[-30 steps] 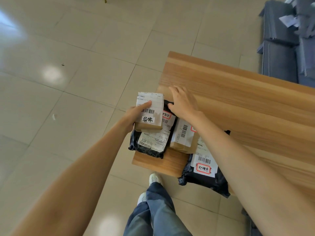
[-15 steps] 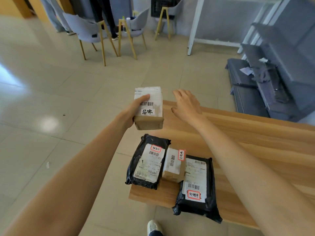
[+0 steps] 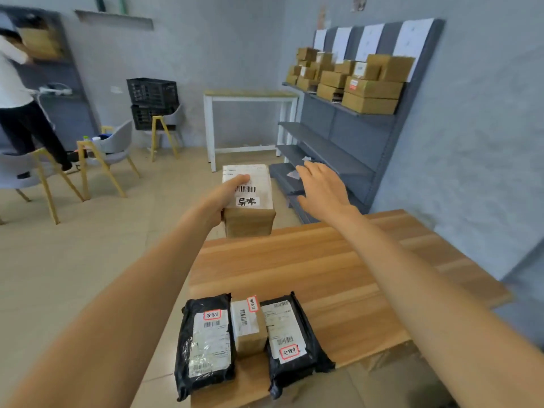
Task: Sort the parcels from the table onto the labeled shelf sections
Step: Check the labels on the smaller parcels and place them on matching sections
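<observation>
So the left hand [image 3: 219,198] grips a cardboard box [image 3: 248,201] with a white shipping label, thumb on top, holding it up in the air past the far edge of the wooden table [image 3: 338,269]. Right hand [image 3: 322,188] hangs beside it with fingers spread, holding nothing. 3 parcels sit at the table's near edge: a black mailer bag [image 3: 206,343], a small box [image 3: 247,328] touching it, and a second black bag [image 3: 291,340]. Grey shelf [image 3: 347,134] against the wall has boxes stacked on its top level.
</observation>
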